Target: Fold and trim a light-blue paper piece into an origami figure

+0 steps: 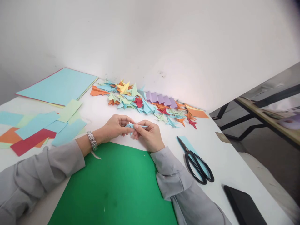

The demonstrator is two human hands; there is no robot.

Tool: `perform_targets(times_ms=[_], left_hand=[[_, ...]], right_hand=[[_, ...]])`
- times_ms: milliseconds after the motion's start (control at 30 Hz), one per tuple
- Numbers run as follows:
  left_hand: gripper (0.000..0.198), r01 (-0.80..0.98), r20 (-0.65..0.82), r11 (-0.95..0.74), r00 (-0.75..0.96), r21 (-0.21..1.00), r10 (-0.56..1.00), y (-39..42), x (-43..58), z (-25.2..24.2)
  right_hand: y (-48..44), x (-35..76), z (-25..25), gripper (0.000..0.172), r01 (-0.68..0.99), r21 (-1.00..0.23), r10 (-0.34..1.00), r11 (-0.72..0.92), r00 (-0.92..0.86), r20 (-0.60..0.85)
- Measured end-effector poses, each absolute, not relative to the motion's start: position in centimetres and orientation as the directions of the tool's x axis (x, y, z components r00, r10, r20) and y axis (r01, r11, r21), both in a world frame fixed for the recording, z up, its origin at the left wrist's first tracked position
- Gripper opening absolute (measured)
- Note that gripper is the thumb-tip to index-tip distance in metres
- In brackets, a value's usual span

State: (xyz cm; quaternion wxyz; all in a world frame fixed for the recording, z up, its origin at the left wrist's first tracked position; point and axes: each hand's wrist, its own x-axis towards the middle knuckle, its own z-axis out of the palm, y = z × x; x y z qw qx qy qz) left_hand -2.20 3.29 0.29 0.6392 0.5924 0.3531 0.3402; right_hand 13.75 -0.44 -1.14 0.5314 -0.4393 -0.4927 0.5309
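Observation:
My left hand (116, 125) and my right hand (148, 134) meet above the far edge of a green sheet (117, 187) and pinch a small folded light-blue paper piece (134, 126) between their fingertips. Both hands are closed on it. A metal watch (92, 140) is on my left wrist. Grey sleeves cover both forearms.
A heap of folded paper shapes (145, 103) in several colours lies along the wall. Black scissors (197, 162) rest on a blue strip at right, with a black flat object (243, 206) nearer me. Cut coloured papers (39, 128) and a large blue sheet stack (58, 86) lie at left.

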Motion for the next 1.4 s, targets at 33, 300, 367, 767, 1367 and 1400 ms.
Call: perform_targets(times_ms=[33,300,367,767,1367,1400], left_hand=[[0.029,-0.041,-0.048,0.077,0.489,0.996,0.871,3.4,-2.2,0.2],[0.031,-0.220,-0.049,0.142,0.381,0.965,0.923,3.5,-1.9,-0.3],[0.029,-0.218,-0.039,0.133,0.388,0.967,0.921,3.4,-1.9,-0.2],[0.019,-0.192,-0.041,0.144,0.460,0.971,0.887,3.4,-2.1,0.2],[0.023,-0.205,-0.006,0.089,0.376,0.975,0.927,3.3,-2.0,0.1],[0.022,-0.198,0.008,0.072,0.379,0.977,0.925,3.3,-1.9,0.1]], right_hand=[[-0.4,13.7,-1.1,0.032,-0.157,-0.987,0.997,0.042,-0.061,0.052],[-0.7,13.1,-1.2,0.032,-0.033,-0.998,0.986,0.053,-0.158,0.057],[-0.7,13.0,-1.2,0.033,-0.028,-0.997,0.986,0.072,-0.147,0.075],[-0.8,13.9,-0.9,0.027,-0.044,-0.996,0.987,0.081,-0.134,0.086],[-0.7,13.9,-1.1,0.028,0.025,-0.978,0.977,0.208,0.049,0.209],[-0.7,13.8,-1.1,0.028,0.063,-0.974,0.974,0.217,0.051,0.221]])
